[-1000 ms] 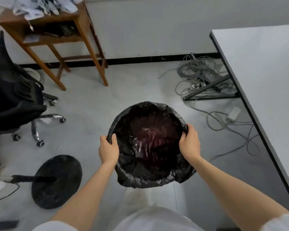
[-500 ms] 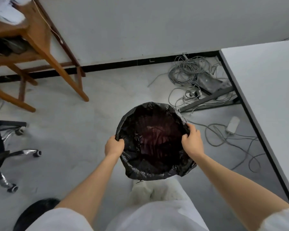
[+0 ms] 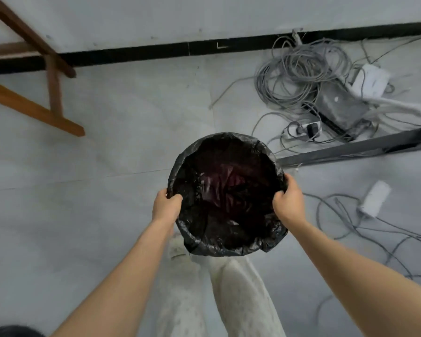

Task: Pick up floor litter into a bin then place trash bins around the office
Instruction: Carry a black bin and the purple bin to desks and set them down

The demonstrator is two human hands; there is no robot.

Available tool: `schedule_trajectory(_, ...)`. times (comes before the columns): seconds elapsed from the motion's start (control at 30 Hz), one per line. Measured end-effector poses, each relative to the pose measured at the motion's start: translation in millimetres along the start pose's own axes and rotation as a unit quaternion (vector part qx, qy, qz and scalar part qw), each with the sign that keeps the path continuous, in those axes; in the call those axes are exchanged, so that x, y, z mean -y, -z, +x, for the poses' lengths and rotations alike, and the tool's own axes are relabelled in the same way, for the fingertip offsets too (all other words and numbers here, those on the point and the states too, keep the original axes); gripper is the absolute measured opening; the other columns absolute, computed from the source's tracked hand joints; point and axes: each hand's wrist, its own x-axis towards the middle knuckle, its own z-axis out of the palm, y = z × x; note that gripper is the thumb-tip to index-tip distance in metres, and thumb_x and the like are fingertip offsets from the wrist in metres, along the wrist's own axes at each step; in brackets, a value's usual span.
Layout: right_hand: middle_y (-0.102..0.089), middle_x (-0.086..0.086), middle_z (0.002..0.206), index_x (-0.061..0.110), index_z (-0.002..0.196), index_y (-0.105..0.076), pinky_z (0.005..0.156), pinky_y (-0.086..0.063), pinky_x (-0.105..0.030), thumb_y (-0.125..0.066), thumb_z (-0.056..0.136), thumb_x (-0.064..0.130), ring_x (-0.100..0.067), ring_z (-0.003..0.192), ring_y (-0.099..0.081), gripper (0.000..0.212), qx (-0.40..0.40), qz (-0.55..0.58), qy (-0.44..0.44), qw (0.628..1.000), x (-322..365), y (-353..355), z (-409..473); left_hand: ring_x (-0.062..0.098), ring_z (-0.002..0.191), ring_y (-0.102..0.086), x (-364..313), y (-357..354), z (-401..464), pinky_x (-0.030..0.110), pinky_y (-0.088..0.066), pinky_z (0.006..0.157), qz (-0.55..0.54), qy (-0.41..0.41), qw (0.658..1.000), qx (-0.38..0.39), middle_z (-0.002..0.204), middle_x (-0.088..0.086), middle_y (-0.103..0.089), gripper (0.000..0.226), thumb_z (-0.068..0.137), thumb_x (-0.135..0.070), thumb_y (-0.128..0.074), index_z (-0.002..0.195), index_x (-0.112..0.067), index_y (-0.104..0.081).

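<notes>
A round trash bin (image 3: 229,249) lined with a crinkled black bag is carried in front of me, above my legs. Its inside is dark with a reddish sheen at the bottom. My left hand (image 3: 167,206) grips the left side of the rim, fingers curled over the bag. On the opposite side, my right hand (image 3: 287,203) grips the rim with the thumb inside. No litter shows on the floor near the bin.
Tangled grey cables (image 3: 304,71), a power strip (image 3: 301,130) and a white adapter (image 3: 373,199) lie on the floor at right, beside a grey desk foot bar (image 3: 355,148). Wooden table legs (image 3: 34,110) stand at left. The wall's black baseboard (image 3: 180,48) runs ahead.
I have walked forward toward the wall with the bin held in both hands. The chair, the black disc base and the white desk top have left the view; the cables are closer.
</notes>
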Motion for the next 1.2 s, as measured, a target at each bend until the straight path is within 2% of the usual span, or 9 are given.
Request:
schedule_trajectory(0.2, -0.036, -0.015, 0.147, 0.011, 0.148, -0.026, 0.104, -0.037, -0.034, -0.032, 0.091, -0.001, -0.031, 0.129, -0.043, 0.058, -0.013, 0.015, -0.021, 1.000, -11.5, -52.1, 123.3, 0.021, 0.089, -0.057, -16.3, -66.1, 113.6, 0.041, -0.050, 0.089, -0.005, 0.007, 0.999, 0.032, 0.097, 0.001, -0.059, 0.032, 0.083, -0.010, -0.047, 0.114, -0.020, -0.053)
schedule_trajectory(0.27, -0.037, -0.013, 0.146, 0.013, 0.147, -0.027, 0.098, -0.038, -0.029, -0.032, 0.090, -0.002, -0.030, 0.128, -0.044, 0.059, -0.013, 0.025, -0.028, 0.999, -16.3, -63.8, 151.0, 0.019, 0.088, -0.057, -22.1, -80.8, 139.7, 0.041, -0.050, 0.090, -0.015, 0.009, 0.999, 0.034, 0.097, -0.001, -0.060, 0.033, 0.085, -0.010, -0.046, 0.116, -0.021, -0.052)
schedule_trajectory(0.4, -0.036, -0.011, 0.146, 0.013, 0.148, -0.025, 0.096, -0.034, -0.023, -0.030, 0.088, -0.006, -0.028, 0.132, -0.041, 0.064, -0.003, 0.036, -0.043, 0.998, -23.0, -83.3, 187.0, 0.005, 0.077, -0.051, -27.9, -100.4, 176.3, 0.030, -0.045, 0.069, -0.025, 0.016, 0.997, 0.067, 0.090, -0.010, -0.052, 0.028, 0.092, -0.006, -0.044, 0.113, -0.023, -0.042)
schedule_trajectory(0.5, -0.036, -0.006, 0.150, 0.015, 0.151, -0.019, 0.112, -0.035, -0.035, -0.030, 0.087, -0.007, -0.026, 0.136, -0.039, 0.069, 0.033, 0.033, -0.061, 0.997, -25.3, -89.4, 196.7, 0.002, 0.080, -0.048, -32.3, -107.5, 186.9, 0.025, -0.039, 0.063, 0.014, 0.015, 0.993, 0.115, 0.111, -0.009, -0.049, 0.044, 0.095, -0.009, -0.045, 0.134, -0.022, -0.030)
schedule_trajectory(0.57, -0.036, -0.004, 0.151, 0.019, 0.152, -0.016, 0.111, -0.038, -0.043, -0.032, 0.086, -0.003, -0.027, 0.134, -0.042, 0.072, 0.061, 0.031, -0.086, 0.994, -23.0, -87.2, 195.4, 0.010, 0.092, -0.049, -37.2, -107.0, 186.8, 0.030, -0.040, 0.076, 0.046, 0.015, 0.989, 0.137, 0.124, -0.005, -0.044, 0.055, 0.096, -0.012, -0.046, 0.144, -0.021, -0.020)
schedule_trajectory(0.8, -0.043, -0.011, 0.146, 0.014, 0.149, -0.026, 0.105, -0.041, -0.035, -0.035, 0.089, 0.004, -0.031, 0.129, -0.046, 0.062, 0.062, -0.057, -0.089, 0.992, 12.7, -70.6, 141.4, 0.022, 0.125, -0.045, -75.8, -78.7, 144.1, 0.025, -0.031, 0.088, 0.213, -0.041, 0.968, 0.127, 0.143, 0.008, -0.043, 0.050, 0.096, -0.018, -0.046, 0.143, -0.011, -0.031)
schedule_trajectory(0.97, -0.058, -0.011, 0.113, 0.011, 0.143, -0.038, 0.070, -0.043, -0.028, -0.038, 0.093, 0.006, -0.021, 0.083, -0.055, 0.050, 0.105, 0.058, -0.159, 0.980, 42.7, -57.5, 74.8, 0.023, 0.116, -0.052, -101.6, -54.4, 91.4, 0.032, -0.040, 0.100, 0.290, -0.078, 0.942, 0.146, 0.122, 0.007, -0.056, 0.042, 0.096, -0.023, -0.046, 0.135, -0.008, -0.046)
schedule_trajectory(1.1, -0.059, -0.013, 0.124, 0.011, 0.141, -0.040, 0.090, -0.040, -0.028, -0.038, 0.096, 0.012, -0.027, 0.113, -0.056, 0.045, 0.107, 0.079, -0.144, 0.981, 72.1, -25.2, -12.9, 0.025, 0.122, -0.052, -121.3, -30.9, 23.8, 0.036, -0.042, 0.105, 0.405, -0.103, 0.882, 0.219, 0.130, 0.007, -0.057, 0.038, 0.096, -0.025, -0.046, 0.130, -0.010, -0.052)
schedule_trajectory(1.2, -0.056, -0.014, 0.132, 0.012, 0.138, -0.044, 0.098, -0.040, -0.029, -0.038, 0.096, 0.013, -0.029, 0.119, -0.054, 0.042, 0.101, 0.109, -0.174, 0.974, 81.1, -5.6, -68.6, 0.023, 0.121, -0.053, -130.1, -20.2, -23.9, 0.031, -0.040, 0.101, 0.466, -0.154, 0.838, 0.240, 0.129, 0.005, -0.058, 0.036, 0.096, -0.025, -0.046, 0.128, -0.011, -0.054)
